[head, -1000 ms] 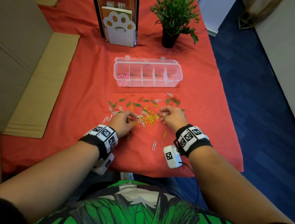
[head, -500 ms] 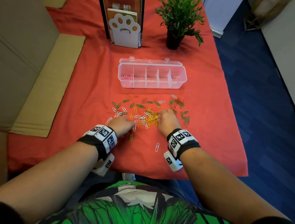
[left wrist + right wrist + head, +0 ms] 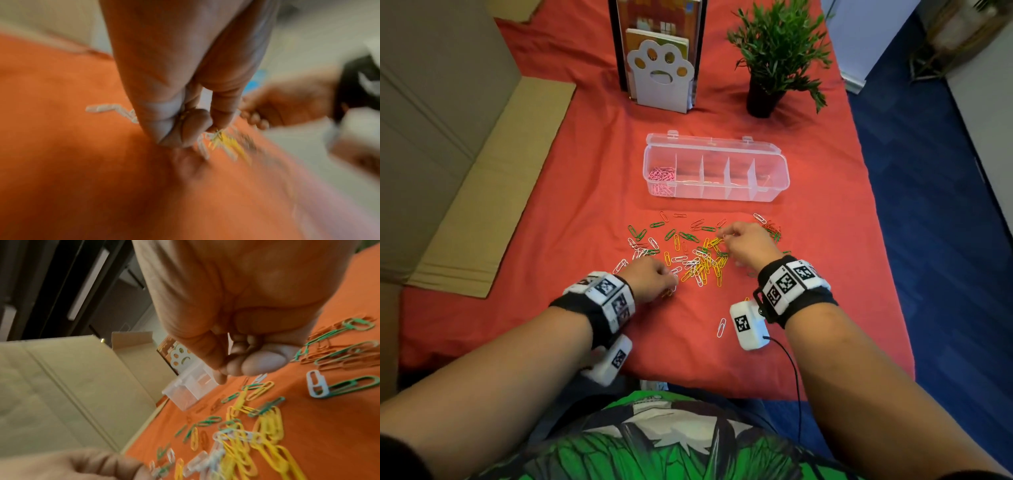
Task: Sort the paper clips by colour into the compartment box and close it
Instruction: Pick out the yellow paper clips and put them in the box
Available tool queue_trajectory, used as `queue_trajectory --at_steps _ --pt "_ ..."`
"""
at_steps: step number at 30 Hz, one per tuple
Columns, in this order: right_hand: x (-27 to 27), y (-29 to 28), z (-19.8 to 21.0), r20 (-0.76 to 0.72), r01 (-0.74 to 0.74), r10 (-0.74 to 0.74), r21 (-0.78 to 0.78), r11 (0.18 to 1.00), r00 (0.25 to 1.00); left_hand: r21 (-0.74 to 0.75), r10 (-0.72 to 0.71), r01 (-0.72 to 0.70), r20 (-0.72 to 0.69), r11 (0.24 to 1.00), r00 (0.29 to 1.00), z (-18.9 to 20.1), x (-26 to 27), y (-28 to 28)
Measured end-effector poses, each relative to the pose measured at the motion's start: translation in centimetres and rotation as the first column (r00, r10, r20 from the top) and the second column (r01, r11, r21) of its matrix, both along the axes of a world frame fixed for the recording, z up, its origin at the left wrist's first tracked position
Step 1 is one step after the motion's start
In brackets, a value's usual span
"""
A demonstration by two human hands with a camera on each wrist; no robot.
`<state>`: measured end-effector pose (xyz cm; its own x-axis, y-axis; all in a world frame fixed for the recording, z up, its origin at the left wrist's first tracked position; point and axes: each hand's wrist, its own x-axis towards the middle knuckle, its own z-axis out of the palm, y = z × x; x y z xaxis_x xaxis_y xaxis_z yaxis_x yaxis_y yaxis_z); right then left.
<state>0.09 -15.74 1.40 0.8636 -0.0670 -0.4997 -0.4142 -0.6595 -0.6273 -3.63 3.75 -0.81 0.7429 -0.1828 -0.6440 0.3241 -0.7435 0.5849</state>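
A clear compartment box (image 3: 774, 186) stands open on the red cloth, with pink clips (image 3: 662, 174) in its leftmost compartment. In front of it lie loose paper clips (image 3: 698, 260), yellow, green, white and orange. My left hand (image 3: 671, 279) sits at the pile's near left edge. In the blurred left wrist view its fingers (image 3: 197, 128) are curled, and a bit of yellow wire shows against the thumb. My right hand (image 3: 724, 236) is over the pile's far side, beside yellow clips (image 3: 714, 241). Its thumb and fingertips (image 3: 236, 368) are pressed together, and no clip shows between them.
A paw-shaped white bookend (image 3: 661, 78) with books and a potted plant (image 3: 774, 61) stand behind the box. Flat cardboard (image 3: 493, 185) lies on the table's left. One white clip (image 3: 721, 327) lies alone near the front edge. Blue carpet (image 3: 928, 240) is on the right.
My right hand has moved away from me, from the middle of the pile to its far side. The left hand stays at the near left edge.
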Motion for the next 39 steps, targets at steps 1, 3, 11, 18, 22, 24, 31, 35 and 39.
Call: queue_trajectory --at_steps 1,3,11,18,22,24,31,35,39 --pt "0.2 0.2 0.1 -0.004 0.070 -0.070 0.098 0.993 0.998 -0.170 0.144 -0.163 -0.120 0.972 0.982 0.2 0.3 0.2" --pt "0.6 0.6 0.5 -0.016 0.188 -0.192 0.297 0.936 0.981 -0.363 0.348 -0.484 -0.379 0.796 0.857 0.7 1.0 0.6" --pt "3.4 2.0 1.7 0.015 0.219 -0.262 0.504 0.835 0.965 -0.351 0.456 -0.786 -0.665 0.509 0.592 2.0 2.8 3.0" --pt "7.2 5.7 2.7 0.236 0.084 -0.154 0.283 0.955 0.959 -0.369 0.506 -0.829 -0.663 0.420 0.551 2.5 3.0 4.3" --pt "9.3 7.9 4.0 0.339 0.017 -0.080 0.186 0.982 0.937 -0.388 0.520 -0.835 -0.656 0.389 0.547 2.7 2.7 4.6" --pt "10.0 8.3 4.6 0.362 -0.051 0.028 0.055 0.997 0.932 -0.412 0.519 -0.831 -0.650 0.373 0.555 2.6 2.4 4.6" --pt "7.8 6.3 4.1 0.335 -0.060 0.055 0.007 0.998 0.941 -0.393 0.567 -0.691 -0.396 0.606 0.722 1.8 1.6 3.5" --pt "4.0 3.5 3.0 0.214 -0.158 0.181 -0.124 0.980 0.960 -0.292 0.499 -0.505 -0.102 0.812 0.861 0.3 1.3 2.4" --pt "0.3 1.3 0.9 0.072 -0.254 0.282 -0.272 0.928 0.957 -0.078 0.219 -0.210 0.132 0.975 0.967 0.1 1.3 1.2"
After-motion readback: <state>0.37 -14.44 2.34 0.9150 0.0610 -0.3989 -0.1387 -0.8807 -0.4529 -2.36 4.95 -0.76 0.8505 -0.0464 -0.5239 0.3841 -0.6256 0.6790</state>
